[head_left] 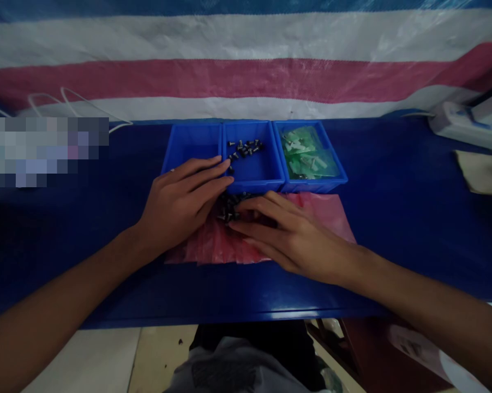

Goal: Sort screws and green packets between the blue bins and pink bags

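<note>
1. Your right hand [295, 234] bends its fingers narrowly at a small pile of dark screws [228, 212]; whether the fingertips pinch one cannot be told.
2. Your left hand [184, 199] lies palm down across from it, fingers extended and slightly parted, the fingertips at the near-left side of the middle bin. Its thumb and palm are hidden, so whether it holds anything cannot be told.
3. The pile sits between your two hands, on overlapping pink plastic bags [328, 213], just in front of the middle bin [254, 186].
4. Inside that blue bin, more loose screws [246, 148] lie scattered, mostly toward the far side.
5. Flanking it in a row stand the left bin [192, 139], partly covered by your left hand, and the right bin [319, 186], which holds green-tinted bags [307, 155] with pale pieces showing.
6. All rest on a glossy blue table [393, 180], backed by a striped sheet [246, 38] of blue, white and red. A white cable [72, 101] loops at far left.
</note>
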A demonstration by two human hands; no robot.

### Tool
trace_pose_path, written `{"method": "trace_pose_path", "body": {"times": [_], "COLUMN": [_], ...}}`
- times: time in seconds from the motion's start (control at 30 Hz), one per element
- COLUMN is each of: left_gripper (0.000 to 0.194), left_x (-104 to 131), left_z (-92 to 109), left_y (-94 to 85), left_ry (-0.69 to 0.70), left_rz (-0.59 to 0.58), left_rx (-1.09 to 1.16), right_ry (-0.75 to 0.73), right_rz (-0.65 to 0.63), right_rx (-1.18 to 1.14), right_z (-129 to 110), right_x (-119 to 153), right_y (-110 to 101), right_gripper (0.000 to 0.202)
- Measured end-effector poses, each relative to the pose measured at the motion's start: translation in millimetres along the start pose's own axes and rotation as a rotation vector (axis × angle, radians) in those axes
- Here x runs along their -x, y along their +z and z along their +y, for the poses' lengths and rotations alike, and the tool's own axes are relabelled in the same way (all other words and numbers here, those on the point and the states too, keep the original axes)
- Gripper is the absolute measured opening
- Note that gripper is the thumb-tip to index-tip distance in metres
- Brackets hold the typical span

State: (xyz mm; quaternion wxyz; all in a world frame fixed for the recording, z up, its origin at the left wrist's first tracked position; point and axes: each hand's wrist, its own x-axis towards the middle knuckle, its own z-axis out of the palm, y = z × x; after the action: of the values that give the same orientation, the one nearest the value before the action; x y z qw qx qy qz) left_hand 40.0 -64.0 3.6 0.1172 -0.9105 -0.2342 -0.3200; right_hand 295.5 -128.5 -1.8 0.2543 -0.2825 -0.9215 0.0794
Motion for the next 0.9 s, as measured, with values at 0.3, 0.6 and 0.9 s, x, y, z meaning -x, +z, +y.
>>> {"method": "trace_pose_path", "body": {"times": [0.3, 0.6, 0.9], "left_gripper": [0.024, 0.022, 0.023], "left_x": [0.4, -0.4, 0.2], "left_z": [-0.7, 0.1, -0.1], "left_y": [-1.8, -2.2, -1.1], "left_ry": [-0.001, 0.0, 0.012], "left_rz": [-0.017, -0.023, -0.017], "left_rx": [-0.005, -0.024, -0.025], "right_ry": [0.117, 0.48, 0.701], "right_rz": [0.215, 0.286, 0.178], "right_rx": [-0.151, -0.868, -1.228], "right_z": [6.4, 1.8, 9.7], "right_x": [1.5, -4.3, -4.9], "right_y": [-2.7, -26.7, -24.9], "right_gripper": [0.02, 0.009, 0.031]}}
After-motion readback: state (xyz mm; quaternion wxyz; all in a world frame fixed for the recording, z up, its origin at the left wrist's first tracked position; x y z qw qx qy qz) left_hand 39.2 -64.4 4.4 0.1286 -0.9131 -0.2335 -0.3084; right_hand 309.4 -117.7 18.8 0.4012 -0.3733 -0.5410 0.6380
